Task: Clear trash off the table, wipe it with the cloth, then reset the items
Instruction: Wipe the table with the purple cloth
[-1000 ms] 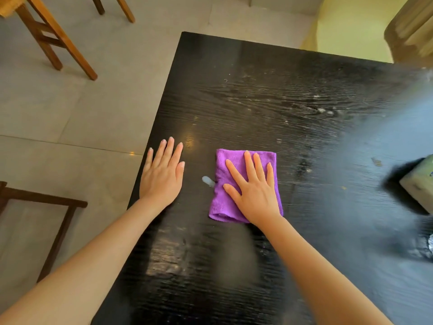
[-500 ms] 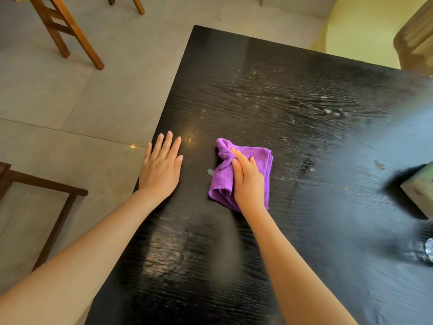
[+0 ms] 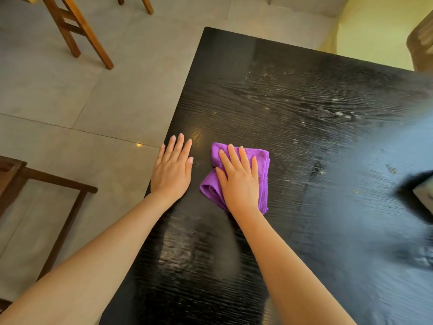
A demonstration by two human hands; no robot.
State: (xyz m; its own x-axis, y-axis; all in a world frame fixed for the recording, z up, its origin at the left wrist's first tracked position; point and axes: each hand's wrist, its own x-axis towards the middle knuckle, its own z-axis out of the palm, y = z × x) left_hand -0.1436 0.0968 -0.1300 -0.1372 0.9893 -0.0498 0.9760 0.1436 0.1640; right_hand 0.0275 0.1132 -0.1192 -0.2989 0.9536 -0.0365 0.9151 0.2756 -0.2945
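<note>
I press my right hand (image 3: 239, 181) flat, fingers spread, on the purple cloth (image 3: 263, 165) to wipe; left hand (image 3: 172, 171) flat, bracing on the counter (image 3: 304, 109).

On the black wood-grain desk (image 3: 293, 109), the right hand (image 3: 239, 181) lies flat with fingers spread on a folded purple cloth (image 3: 263, 174), while the left hand (image 3: 172, 171) rests palm-down just beside it near the desk's left edge, above grey floor tiles (image 3: 82, 102).

Pale object (image 3: 425, 192), right edge: cropped, motion-blurred, unidentifiable. Purple cloth (image 3: 262, 165): middle hidden beneath right hand (image 3: 239, 181). Counter (image 3: 304, 109): near edge cropped.
</note>
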